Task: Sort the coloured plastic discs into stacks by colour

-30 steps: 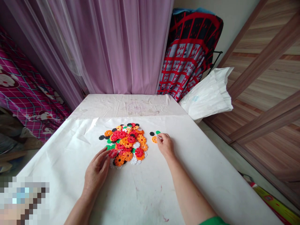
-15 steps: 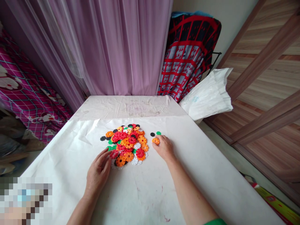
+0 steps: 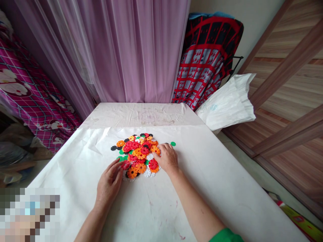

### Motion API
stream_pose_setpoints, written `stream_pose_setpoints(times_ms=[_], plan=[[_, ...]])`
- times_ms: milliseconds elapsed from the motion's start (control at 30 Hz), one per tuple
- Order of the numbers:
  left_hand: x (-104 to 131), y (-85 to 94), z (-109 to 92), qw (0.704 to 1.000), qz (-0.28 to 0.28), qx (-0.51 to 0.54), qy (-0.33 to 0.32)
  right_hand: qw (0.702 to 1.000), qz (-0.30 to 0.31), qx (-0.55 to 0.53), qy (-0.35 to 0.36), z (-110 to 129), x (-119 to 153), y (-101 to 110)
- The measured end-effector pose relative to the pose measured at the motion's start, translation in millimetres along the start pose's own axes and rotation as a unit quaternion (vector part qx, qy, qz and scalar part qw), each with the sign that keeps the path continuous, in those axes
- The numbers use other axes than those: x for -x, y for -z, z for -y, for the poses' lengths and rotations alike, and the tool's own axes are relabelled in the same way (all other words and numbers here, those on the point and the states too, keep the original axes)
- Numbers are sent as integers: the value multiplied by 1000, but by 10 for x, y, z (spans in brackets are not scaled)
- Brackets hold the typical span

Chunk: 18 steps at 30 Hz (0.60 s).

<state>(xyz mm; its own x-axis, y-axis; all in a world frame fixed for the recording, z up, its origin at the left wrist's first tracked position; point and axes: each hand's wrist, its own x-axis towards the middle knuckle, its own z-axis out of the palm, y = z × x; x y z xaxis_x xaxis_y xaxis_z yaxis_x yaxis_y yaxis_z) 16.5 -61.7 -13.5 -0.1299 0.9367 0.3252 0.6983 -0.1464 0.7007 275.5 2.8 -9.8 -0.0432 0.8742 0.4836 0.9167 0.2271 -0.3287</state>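
Observation:
A heap of plastic flower-shaped discs [image 3: 138,152] in red, orange, white, green and black lies on the white-covered table. At its near left edge, my left hand [image 3: 109,181] is open, its fingertips touching a red disc [image 3: 125,164] beside some green ones. My right hand [image 3: 167,157] reaches against the heap's right side, thumb and fingers apart around an orange disc [image 3: 155,149]. A single green disc [image 3: 173,144] lies just beyond that hand. Behind its knuckles a black disc barely shows. Whatever lies beneath the right palm is hidden.
The table [image 3: 222,188] has a cloth with creases and stains. A white bag [image 3: 227,101] stands at its far right corner. Purple curtains [image 3: 141,50] hang behind, with a wooden wardrobe [image 3: 290,84] to the right. A pixelated patch [image 3: 30,215] covers the lower left corner.
My right hand has moved left, from a separate orange disc to the heap's right edge. That orange disc is now out of sight. My left hand stays by the heap.

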Motion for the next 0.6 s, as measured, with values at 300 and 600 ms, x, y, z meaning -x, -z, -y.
stream_pose_setpoints(times_ms=[300,600], plan=[[3,-2,7,1000,0,-12,-2,999,43,17,-29,142,-15,-132],[8,0,-6,1000,4,-4,0,983,-32,-112,-139,-463,-54,152]])
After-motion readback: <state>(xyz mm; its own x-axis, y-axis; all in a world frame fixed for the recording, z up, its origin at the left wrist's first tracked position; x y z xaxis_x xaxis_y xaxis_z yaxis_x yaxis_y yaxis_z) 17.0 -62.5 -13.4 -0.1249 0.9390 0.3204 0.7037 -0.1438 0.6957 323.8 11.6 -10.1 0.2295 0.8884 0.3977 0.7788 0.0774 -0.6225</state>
